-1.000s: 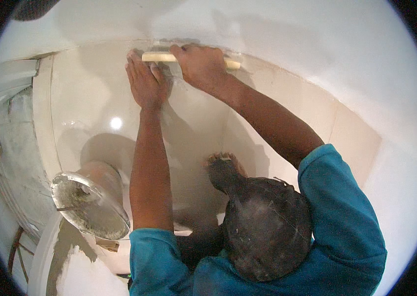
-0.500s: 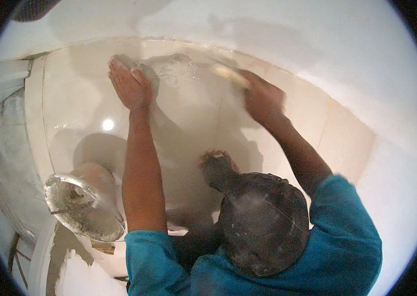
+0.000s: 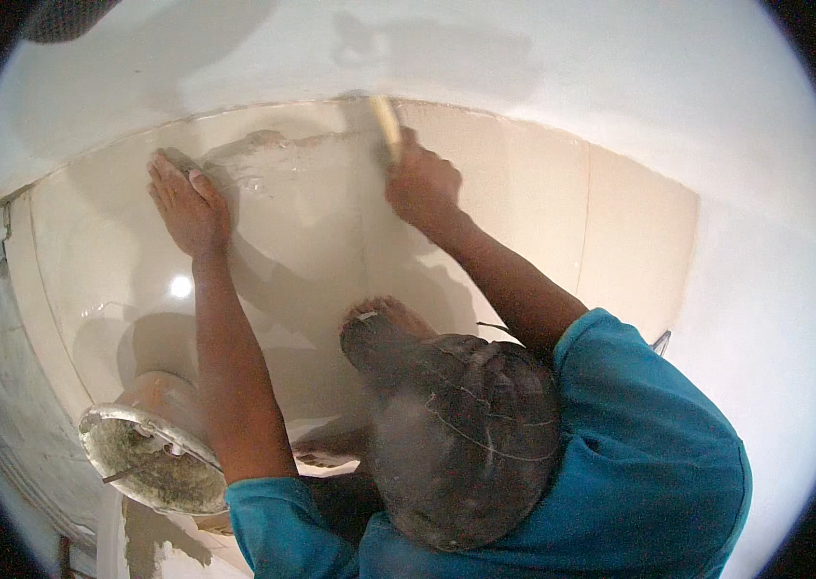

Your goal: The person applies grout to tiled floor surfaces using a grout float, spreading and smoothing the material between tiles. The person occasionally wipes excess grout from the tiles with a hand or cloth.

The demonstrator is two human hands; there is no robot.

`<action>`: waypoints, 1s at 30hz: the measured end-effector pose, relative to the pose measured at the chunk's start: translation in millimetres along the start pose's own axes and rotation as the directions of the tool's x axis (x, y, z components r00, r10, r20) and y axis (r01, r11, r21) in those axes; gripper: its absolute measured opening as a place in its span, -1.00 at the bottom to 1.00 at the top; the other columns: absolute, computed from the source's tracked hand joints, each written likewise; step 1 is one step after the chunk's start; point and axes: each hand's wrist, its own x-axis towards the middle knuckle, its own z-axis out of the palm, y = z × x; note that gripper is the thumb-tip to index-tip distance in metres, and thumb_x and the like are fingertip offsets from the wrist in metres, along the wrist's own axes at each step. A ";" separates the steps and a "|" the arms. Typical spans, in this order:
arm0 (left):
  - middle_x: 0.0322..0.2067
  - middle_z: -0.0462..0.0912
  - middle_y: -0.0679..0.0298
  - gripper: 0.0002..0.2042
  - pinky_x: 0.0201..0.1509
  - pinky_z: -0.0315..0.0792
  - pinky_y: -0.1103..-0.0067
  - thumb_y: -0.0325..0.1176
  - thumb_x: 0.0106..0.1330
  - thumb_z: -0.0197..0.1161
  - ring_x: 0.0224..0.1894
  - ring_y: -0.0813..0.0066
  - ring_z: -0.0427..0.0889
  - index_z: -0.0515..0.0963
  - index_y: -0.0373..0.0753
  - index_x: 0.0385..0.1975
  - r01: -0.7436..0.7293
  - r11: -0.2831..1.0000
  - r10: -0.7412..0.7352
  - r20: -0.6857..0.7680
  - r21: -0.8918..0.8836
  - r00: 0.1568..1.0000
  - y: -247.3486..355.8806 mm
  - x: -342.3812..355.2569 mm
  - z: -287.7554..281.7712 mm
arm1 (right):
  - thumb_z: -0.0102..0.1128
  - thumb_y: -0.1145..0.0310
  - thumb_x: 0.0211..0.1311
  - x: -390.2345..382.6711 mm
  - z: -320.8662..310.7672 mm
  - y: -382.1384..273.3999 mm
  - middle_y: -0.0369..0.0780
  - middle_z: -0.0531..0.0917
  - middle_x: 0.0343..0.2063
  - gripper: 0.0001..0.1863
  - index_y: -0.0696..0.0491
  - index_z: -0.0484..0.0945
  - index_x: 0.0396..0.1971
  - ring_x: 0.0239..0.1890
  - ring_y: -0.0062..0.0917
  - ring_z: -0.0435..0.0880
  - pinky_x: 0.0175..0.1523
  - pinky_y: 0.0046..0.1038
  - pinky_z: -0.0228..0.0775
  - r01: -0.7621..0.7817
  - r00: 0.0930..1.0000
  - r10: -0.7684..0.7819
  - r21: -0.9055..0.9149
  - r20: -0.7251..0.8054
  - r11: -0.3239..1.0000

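Note:
My left hand (image 3: pixel 191 206) reaches over the beige surface, palm turned inward, fingers stretched out and close together. Dark grey material or shadow shows between its fingers and thumb; I cannot tell which. To its right is a rough greyish smear (image 3: pixel 253 145), near the seam along the wall. My right hand (image 3: pixel 424 183) is closed round a pale yellow, stick-like tool (image 3: pixel 387 124), blurred by motion, whose far end is close to that seam. The tool's exact kind is unclear. Between my arms, a dark, dusty rounded form (image 3: pixel 466 434), apparently my bent knee, hides part of the surface.
A cement-crusted bucket (image 3: pixel 152 454) with a thin rod across its mouth leans beside my left forearm. My bare foot (image 3: pixel 393 314) rests on the beige tiled surface (image 3: pixel 311 261). A white wall (image 3: pixel 601 87) rises beyond and to the right. Grey mottled sheeting (image 3: pixel 2 357) lies at left.
The view has shifted, so the bucket and tiles sit differently. My right hand has swung left and the tool now points up toward the wall seam; my left hand keeps its pose.

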 end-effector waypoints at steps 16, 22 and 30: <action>0.35 0.15 -0.13 -0.46 0.50 -0.10 0.19 -0.28 0.42 -0.17 0.42 -0.04 0.08 0.09 -0.45 0.34 0.002 1.000 -0.001 0.026 -0.009 1.000 1.8 1.3 -2.2 | 0.03 0.25 0.28 2.1 6.3 66.2 -0.08 0.69 -0.19 -0.48 -0.16 0.24 0.25 -0.19 -0.15 0.71 -0.11 -0.02 0.51 -0.189 0.982 0.185 -0.088 -0.048 0.978; 0.37 0.14 -0.08 -0.46 0.52 -0.11 0.21 -0.29 0.43 -0.19 0.43 0.00 0.07 0.08 -0.47 0.34 -0.008 0.988 -0.018 0.171 0.152 0.985 -9.8 -0.8 -1.9 | 0.21 0.28 0.17 -11.9 -9.5 65.2 0.01 0.67 -0.18 -0.44 0.06 0.32 0.18 -0.16 -0.18 0.70 -0.07 -0.15 0.56 0.014 0.997 0.008 0.297 -0.074 0.955; 0.40 0.04 -0.06 -0.44 0.54 -0.18 0.23 -0.23 0.45 -0.22 0.48 0.09 -0.05 0.05 -0.49 0.35 0.004 0.999 -0.008 0.100 0.036 0.995 -7.5 -1.8 2.3 | 0.23 0.46 0.13 16.4 29.5 150.9 -0.11 0.57 -0.13 -0.53 0.22 0.38 0.05 -0.10 -0.34 0.59 0.04 -0.29 0.47 -0.089 0.990 0.132 0.924 0.043 0.371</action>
